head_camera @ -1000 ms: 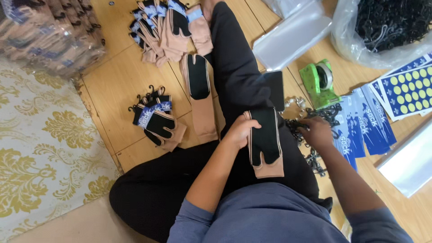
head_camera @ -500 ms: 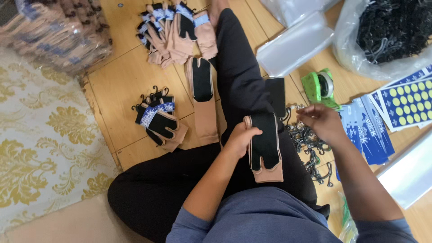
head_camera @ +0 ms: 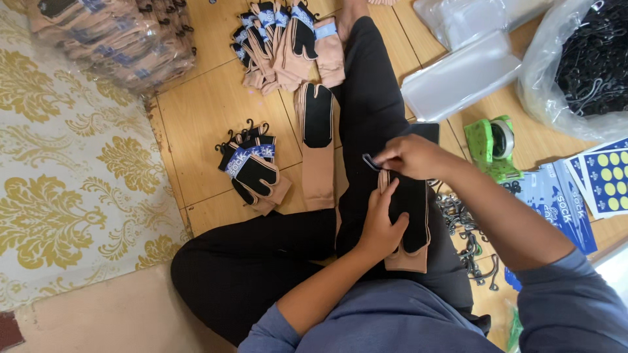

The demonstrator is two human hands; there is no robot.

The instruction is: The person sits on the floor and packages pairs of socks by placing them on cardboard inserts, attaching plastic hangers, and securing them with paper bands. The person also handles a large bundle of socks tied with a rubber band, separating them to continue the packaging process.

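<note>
A tan sock with a black sole (head_camera: 411,216) lies flat on my right thigh. My left hand (head_camera: 383,222) presses down on its left side and holds it in place. My right hand (head_camera: 409,157) pinches a small black plastic hook (head_camera: 368,161) right at the sock's top edge. More loose black hooks (head_camera: 466,229) lie on the floor just right of my leg. One flat sock (head_camera: 317,144) lies on the wooden floor left of my leg.
A finished bundle of hooked, labelled socks (head_camera: 252,171) lies at left, another pile (head_camera: 288,39) at the top. Wrapped sock packs (head_camera: 111,36) sit top left. A green tape dispenser (head_camera: 492,145), blue label cards (head_camera: 575,196), clear bags (head_camera: 464,72) and a sack of hooks (head_camera: 589,59) lie right.
My right hand left the loose hooks on the floor and came left with one hook to the top of the sock. My left hand stayed on the sock.
</note>
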